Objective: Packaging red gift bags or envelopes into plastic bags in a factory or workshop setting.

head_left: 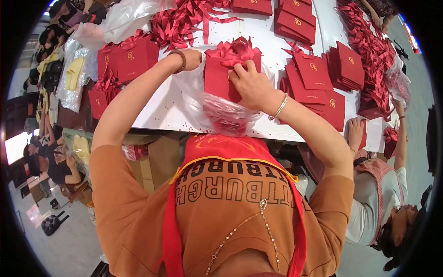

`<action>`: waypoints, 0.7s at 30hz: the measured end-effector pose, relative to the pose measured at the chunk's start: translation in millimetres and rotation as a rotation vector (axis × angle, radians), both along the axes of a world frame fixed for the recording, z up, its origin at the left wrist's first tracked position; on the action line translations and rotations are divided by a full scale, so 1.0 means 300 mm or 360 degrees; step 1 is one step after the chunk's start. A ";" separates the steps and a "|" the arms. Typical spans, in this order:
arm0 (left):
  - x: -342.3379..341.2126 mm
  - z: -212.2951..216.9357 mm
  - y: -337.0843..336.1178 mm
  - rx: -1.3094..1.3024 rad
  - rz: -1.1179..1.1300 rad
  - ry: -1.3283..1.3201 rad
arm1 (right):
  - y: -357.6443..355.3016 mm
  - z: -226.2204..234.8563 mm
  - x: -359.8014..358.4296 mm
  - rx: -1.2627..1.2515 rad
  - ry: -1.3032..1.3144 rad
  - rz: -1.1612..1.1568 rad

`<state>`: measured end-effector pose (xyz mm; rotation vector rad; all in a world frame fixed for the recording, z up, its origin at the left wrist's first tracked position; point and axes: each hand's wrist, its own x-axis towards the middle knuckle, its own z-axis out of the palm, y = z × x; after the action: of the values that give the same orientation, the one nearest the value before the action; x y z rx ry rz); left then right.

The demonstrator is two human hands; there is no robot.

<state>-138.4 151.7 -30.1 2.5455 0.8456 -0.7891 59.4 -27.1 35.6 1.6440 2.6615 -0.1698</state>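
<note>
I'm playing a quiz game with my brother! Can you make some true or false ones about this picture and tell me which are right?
1. The wearer's right hand is on a stack of red bags. True.
2. The table is green. False: the table is white.
3. Clear plastic covers the near end of that stack. True.
4. The wearer's beaded bracelet is on the right arm. False: the beaded bracelet is on the left arm.
5. Red ribbons lie in a heap beyond the hands. True.
6. The wearer's apron is blue. False: the apron is red.
</note>
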 end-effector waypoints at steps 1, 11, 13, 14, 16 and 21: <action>0.017 0.014 -0.007 0.0042 0.0001 -0.0093 | 0.001 -0.004 0.010 0.0003 0.0007 -0.0022; 0.218 0.025 0.101 0.0000 0.0825 -0.1016 | 0.001 0.012 0.001 -0.0037 0.0023 -0.0075; 0.201 -0.114 0.156 0.0890 0.0545 -0.1431 | 0.002 0.011 -0.005 -0.0076 0.0010 -0.0067; 0.260 -0.022 0.130 0.0557 0.0630 -0.1521 | 0.000 -0.005 0.009 -0.0036 -0.0010 -0.0106; 0.310 0.067 0.128 0.0172 0.0718 -0.1621 | -0.005 -0.010 0.005 0.0011 -0.0026 -0.0124; 0.375 0.075 0.155 0.0499 0.0076 -0.1597 | -0.001 0.002 -0.008 -0.0055 -0.0003 -0.0118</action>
<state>-26.0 198.3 -7.7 2.6454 0.6765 0.6776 57.1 -27.5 36.1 1.7327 2.5829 -0.2136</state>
